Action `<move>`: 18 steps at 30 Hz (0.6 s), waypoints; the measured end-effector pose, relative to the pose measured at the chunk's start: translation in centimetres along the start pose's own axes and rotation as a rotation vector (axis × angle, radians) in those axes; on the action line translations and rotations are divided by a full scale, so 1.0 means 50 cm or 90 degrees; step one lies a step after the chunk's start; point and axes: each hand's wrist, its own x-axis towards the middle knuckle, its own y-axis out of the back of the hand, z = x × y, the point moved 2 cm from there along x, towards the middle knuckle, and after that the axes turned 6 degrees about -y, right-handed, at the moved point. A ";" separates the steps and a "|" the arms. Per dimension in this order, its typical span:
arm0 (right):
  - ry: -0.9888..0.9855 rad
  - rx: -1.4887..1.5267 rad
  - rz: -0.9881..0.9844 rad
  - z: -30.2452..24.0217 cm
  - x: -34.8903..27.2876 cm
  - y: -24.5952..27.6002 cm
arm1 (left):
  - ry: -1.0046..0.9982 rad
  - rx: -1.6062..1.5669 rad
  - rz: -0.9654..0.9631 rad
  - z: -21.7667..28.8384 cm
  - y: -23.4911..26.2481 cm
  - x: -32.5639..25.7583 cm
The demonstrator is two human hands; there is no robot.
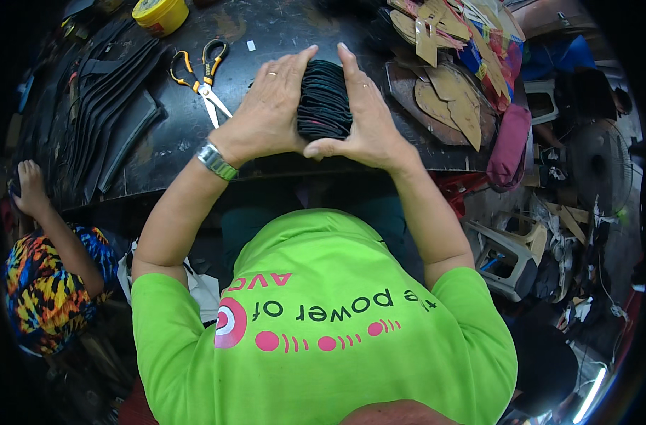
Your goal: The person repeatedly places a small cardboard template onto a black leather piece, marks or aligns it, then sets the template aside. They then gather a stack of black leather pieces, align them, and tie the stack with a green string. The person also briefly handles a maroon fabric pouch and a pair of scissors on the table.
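Squeezing a stack of black cut pieces [323, 99] between my left hand [266, 113] and right hand [369, 117], fingers clamped on both flanks; it seems light, floppy, liable to fan out.

- Stack of black cut pieces [324, 99]: matt, leather-like, with ribbed layered edges.
- Counter [280, 32]: dark, worn, scuffed with a dull sheen.
- Scissors [204, 76]: shiny metal blades, glossy orange-and-black plastic handles.
- Cardboard patterns [447, 88]: brown, matt.
- Wristwatch [216, 161]: polished metal band.
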 end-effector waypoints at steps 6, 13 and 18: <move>-0.060 -0.021 0.056 -0.008 -0.013 -0.024 | 0.043 -0.045 -0.015 -0.011 0.002 0.008; -0.075 -0.055 0.226 0.050 -0.082 0.193 | 0.039 -0.080 -0.041 -0.010 0.020 0.013; -0.395 -0.305 0.372 0.247 -0.172 0.366 | 0.081 -0.080 -0.047 -0.019 0.014 0.014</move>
